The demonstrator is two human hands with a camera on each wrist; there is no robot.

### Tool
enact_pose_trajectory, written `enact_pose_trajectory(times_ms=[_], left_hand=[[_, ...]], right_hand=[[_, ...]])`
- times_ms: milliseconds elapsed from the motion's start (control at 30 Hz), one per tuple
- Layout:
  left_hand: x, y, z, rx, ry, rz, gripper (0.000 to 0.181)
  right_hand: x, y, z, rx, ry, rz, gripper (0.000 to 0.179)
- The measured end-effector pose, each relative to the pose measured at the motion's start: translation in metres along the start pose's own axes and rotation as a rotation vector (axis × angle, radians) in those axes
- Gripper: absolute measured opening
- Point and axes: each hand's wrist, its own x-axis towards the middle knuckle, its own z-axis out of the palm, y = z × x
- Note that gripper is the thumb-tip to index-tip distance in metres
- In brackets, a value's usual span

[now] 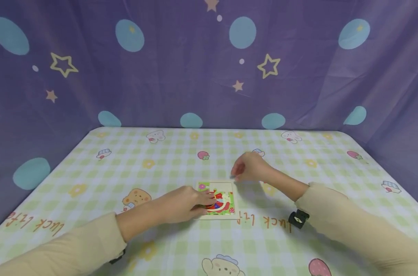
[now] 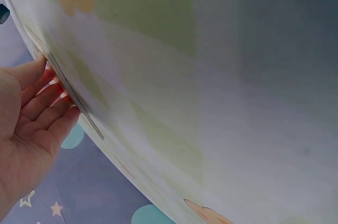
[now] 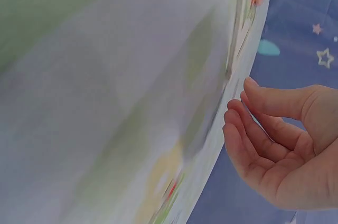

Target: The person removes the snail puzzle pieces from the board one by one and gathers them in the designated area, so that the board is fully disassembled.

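Note:
A square wooden picture puzzle (image 1: 226,209) lies on the table, its coloured pieces showing red, blue, green and white, with a plain bare patch along the top. My left hand (image 1: 189,203) rests on the puzzle's left side, fingers spread over the picture. In the left wrist view, the fingertips (image 2: 74,110) touch the thin board (image 2: 79,100). Just beyond the puzzle's upper right corner is my right hand (image 1: 251,167), fingers curled and pointing down. A small dark sliver (image 1: 232,176) shows at its fingertips; I cannot tell whether the hand holds it.
A green-and-white checked tablecloth (image 1: 174,153) with printed cartoon figures covers the table. Behind the table hangs a purple curtain (image 1: 195,69) with stars and blue ovals. A red-and-green streak (image 3: 171,189) lies low on the cloth in the right wrist view.

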Motion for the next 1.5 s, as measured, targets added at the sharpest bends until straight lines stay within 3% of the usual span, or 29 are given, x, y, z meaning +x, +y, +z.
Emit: enact_pose_trajectory(times_ms=[267, 567, 833, 1200, 1367, 1500], left_hand=[[-0.001, 0.001, 0.0, -0.003, 0.005, 0.006, 0.034], [0.0, -0.001, -0.001, -0.002, 0.005, 0.014, 0.033], [0.002, -0.001, -0.003, -0.012, -0.015, -0.01, 0.033], [-0.001, 0.012, -0.008, 0.099, -0.048, -0.057, 0.036], [-0.005, 0.013, -0.007, 0.055, -0.057, -0.073, 0.039], [-0.006, 0.012, -0.006, 0.028, -0.057, -0.07, 0.039]], right_hand=[[0.017, -0.034, 0.019, 0.002, -0.091, 0.005, 0.007], [0.022, -0.052, 0.029, 0.015, -0.123, 0.01, 0.008], [0.024, -0.058, 0.028, -0.032, -0.149, -0.015, 0.008], [0.024, -0.061, 0.029, -0.057, -0.16, -0.016, 0.009], [0.025, -0.058, 0.03, -0.026, -0.134, -0.025, 0.009], [0.025, -0.055, 0.032, 0.03, -0.122, 0.014, 0.007]])
